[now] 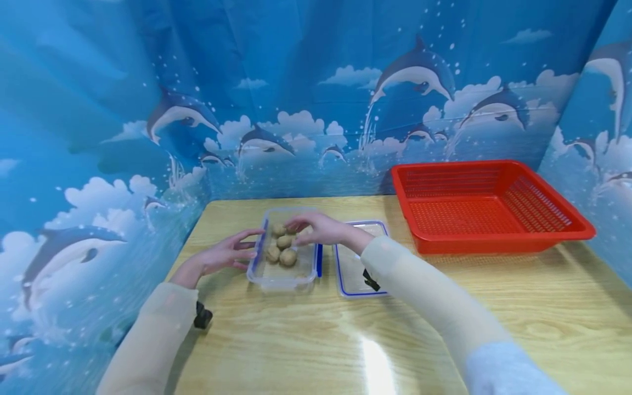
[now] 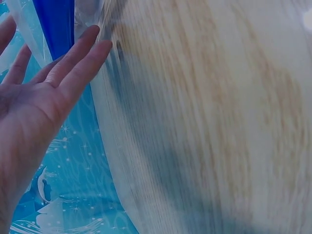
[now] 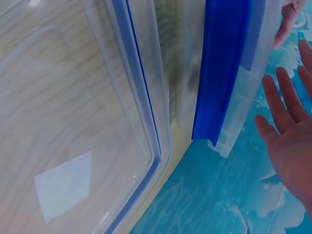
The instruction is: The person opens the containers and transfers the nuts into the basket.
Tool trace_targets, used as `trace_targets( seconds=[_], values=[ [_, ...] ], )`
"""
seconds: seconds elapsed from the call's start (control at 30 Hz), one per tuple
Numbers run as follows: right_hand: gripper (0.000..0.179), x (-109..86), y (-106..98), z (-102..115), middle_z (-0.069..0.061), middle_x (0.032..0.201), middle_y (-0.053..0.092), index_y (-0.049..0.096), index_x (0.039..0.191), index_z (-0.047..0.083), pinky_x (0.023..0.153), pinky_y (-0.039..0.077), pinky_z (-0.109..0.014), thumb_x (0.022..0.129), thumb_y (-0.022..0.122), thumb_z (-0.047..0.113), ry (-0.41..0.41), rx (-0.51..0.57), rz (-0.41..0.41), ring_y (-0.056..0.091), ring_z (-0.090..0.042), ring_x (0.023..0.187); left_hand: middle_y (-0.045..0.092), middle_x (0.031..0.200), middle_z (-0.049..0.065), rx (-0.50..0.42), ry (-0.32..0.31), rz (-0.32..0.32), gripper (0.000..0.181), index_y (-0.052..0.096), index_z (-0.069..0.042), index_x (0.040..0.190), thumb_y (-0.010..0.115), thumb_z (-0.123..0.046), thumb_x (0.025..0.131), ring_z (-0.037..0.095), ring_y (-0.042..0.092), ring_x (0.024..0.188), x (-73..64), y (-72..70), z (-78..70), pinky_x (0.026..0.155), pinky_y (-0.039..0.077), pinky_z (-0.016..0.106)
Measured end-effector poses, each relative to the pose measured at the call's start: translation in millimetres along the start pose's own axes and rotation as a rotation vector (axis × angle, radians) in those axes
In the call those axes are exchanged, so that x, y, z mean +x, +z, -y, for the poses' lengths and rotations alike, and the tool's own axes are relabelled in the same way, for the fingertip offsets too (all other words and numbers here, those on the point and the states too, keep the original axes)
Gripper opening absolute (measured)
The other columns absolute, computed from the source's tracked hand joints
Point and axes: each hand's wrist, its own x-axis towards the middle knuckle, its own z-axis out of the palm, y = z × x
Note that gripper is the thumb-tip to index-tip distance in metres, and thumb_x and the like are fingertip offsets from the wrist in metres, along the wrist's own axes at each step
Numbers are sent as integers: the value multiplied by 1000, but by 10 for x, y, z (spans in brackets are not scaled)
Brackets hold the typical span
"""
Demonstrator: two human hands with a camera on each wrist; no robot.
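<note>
A clear plastic food container (image 1: 281, 283) with blue side latches stands on the table, holding several walnuts (image 1: 288, 257). My left hand (image 1: 227, 255) is at its left side, fingers spread, with the fingertips right by the wall and the blue latch (image 2: 56, 24). Over the container's right rim reaches my right hand (image 1: 318, 227), its fingers loosely bent above the walnuts at the back. Nothing shows in its grasp in the right wrist view, where the hand (image 3: 292, 141) appears with relaxed fingers beside the right-hand latch (image 3: 222, 73).
Just right of the container lies its clear lid (image 1: 357, 274) with a blue seal, partly under my right forearm. A red plastic basket (image 1: 464, 245) stands at the back right of the wooden table (image 1: 276, 345). A dolphin-print curtain (image 1: 306, 82) hangs behind and at both sides.
</note>
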Motion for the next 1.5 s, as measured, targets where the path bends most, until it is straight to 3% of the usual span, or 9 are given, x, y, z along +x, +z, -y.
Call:
trace_targets(
  seconds=[0.23, 0.53, 0.93, 1.5],
  values=[
    [46, 82, 144, 10, -17, 129, 59, 56, 131, -2, 100, 45, -38, 89, 71, 7, 35, -110, 81, 55, -31, 117, 13, 157, 26, 11, -11, -4, 68, 16, -15, 156, 55, -16, 101, 43, 23, 140, 6, 6, -6, 101, 40, 56],
    [43, 170, 294, -3, -10, 122, 62, 63, 124, 1, 96, 45, -31, 84, 76, 10, 76, -208, 60, 58, -26, 111, 12, 156, 28, 20, 11, 7, 67, 15, -14, 156, 53, -16, 101, 44, 22, 140, 16, -12, 32, 102, 38, 56],
    [37, 226, 390, -17, -1, 115, 66, 67, 121, 13, 90, 47, -27, 86, 76, 22, 110, -435, 89, 61, -16, 103, 13, 158, 24, 32, -6, -20, 66, 19, -19, 156, 55, -17, 100, 41, 20, 141, 10, 11, 26, 102, 37, 57],
    [36, 263, 431, 14, 9, 112, 69, 71, 117, 20, 84, 47, -25, 82, 78, 21, 119, -556, 128, 61, -10, 90, 14, 157, 24, 39, -2, -24, 63, 18, -18, 156, 51, -14, 102, 41, 20, 141, -2, 41, 14, 102, 38, 57]
  ],
)
